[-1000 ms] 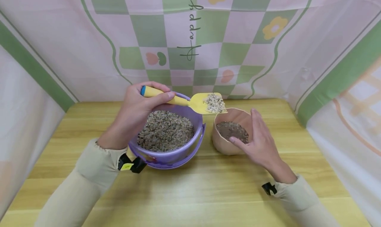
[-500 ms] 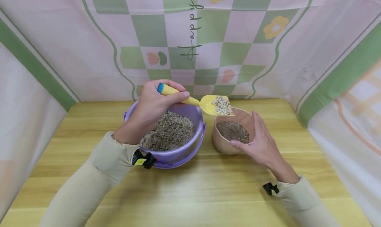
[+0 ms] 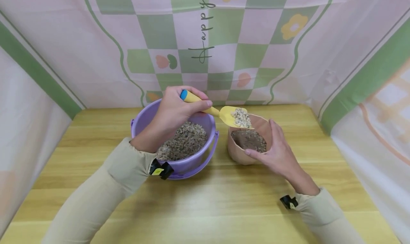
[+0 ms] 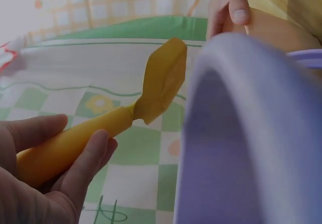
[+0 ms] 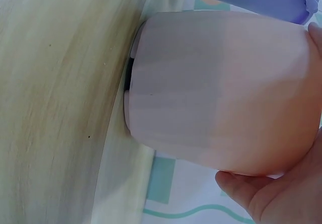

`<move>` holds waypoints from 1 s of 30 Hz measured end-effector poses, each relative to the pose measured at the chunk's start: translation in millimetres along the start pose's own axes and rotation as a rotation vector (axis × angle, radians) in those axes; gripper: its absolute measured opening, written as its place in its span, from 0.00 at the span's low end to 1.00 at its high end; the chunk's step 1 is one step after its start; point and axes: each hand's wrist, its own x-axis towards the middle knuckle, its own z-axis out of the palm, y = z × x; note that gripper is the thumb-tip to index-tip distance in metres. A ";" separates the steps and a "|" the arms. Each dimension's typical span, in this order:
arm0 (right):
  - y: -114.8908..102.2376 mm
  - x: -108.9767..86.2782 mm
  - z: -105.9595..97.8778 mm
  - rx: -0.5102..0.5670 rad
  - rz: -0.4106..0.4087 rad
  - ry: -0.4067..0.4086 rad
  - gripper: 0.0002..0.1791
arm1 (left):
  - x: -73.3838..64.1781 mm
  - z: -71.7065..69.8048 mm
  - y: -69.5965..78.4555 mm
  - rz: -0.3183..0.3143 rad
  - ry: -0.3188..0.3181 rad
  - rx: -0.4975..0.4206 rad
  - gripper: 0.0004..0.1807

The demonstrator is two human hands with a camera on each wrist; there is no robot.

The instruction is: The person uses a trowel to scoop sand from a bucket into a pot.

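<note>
My left hand (image 3: 175,110) grips the yellow handle of a toy shovel (image 3: 226,116) that has a blue end cap. Pale small gravel (image 3: 242,118) lies on its blade, which hangs over the far left rim of a pinkish-tan flowerpot (image 3: 238,154). Inside the pot is a dark, grainy layer (image 3: 251,140). My right hand (image 3: 282,153) holds the pot from its right side, thumb at the near rim and fingers along the outer wall. Below my left forearm stands a purple bucket (image 3: 195,162), partly filled with mixed gravel (image 3: 187,141). The left wrist view shows the shovel (image 4: 163,80) from behind.
Bucket and pot stand side by side on a wood-grain table (image 3: 205,208), a narrow gap between them. The bucket's handle (image 3: 215,144) hangs down toward that gap. A checked fabric backdrop (image 3: 192,34) rises right behind the table's far edge.
My left hand has carried the loaded shovel rightward, from above the bucket to over the pot, and its blade now slopes down to the right. My right hand keeps its hold on the pot.
</note>
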 end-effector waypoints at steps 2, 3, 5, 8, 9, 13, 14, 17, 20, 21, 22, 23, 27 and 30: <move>0.0 0.2 0.0 0.000 -0.006 0.002 0.71 | 0.8 3.7 0.3 -0.001 0.004 0.022 0.06; 0.0 0.2 0.0 0.001 -0.007 0.003 0.71 | 1.0 5.7 0.5 -0.003 0.007 0.036 0.06; 0.1 0.3 0.0 0.001 -0.010 0.003 0.71 | 1.4 10.1 0.9 0.001 0.008 0.063 0.06; 0.6 -0.1 -0.7 -0.001 -0.008 0.000 0.71 | 2.3 17.3 1.1 0.015 0.002 0.097 0.05; 1.0 -0.2 -0.9 0.001 -0.009 0.000 0.71 | 2.6 19.7 1.2 0.020 0.002 0.111 0.05; 2.6 -0.4 -1.4 0.018 -0.017 -0.003 0.70 | 3.6 28.2 1.5 0.020 0.012 0.180 0.04; 3.0 -0.3 -1.5 0.021 -0.020 -0.004 0.70 | 3.6 30.0 2.0 0.016 0.018 0.202 0.04; 3.1 -0.2 -1.3 0.024 -0.024 -0.008 0.71 | 4.7 33.6 3.1 -0.004 0.030 0.256 0.05; 2.8 0.0 -1.1 0.016 -0.022 -0.009 0.71 | 7.0 35.7 3.1 -0.022 0.036 0.304 0.05; 2.7 0.1 -1.1 0.014 -0.023 -0.009 0.71 | 7.9 36.3 2.8 -0.028 0.036 0.315 0.05; 2.6 0.2 -1.0 0.012 -0.022 -0.009 0.71 | 8.8 36.9 2.5 -0.033 0.037 0.328 0.05; 2.7 0.3 -0.9 0.010 -0.023 -0.008 0.71 | 9.5 37.6 2.2 -0.035 0.038 0.341 0.06; 3.3 -0.1 -1.4 0.001 -0.025 -0.006 0.71 | 11.6 40.9 2.0 -0.004 0.031 0.403 0.08; 2.8 0.1 -0.6 -0.004 -0.026 -0.009 0.71 | 11.0 41.4 1.4 0.031 0.030 0.444 0.10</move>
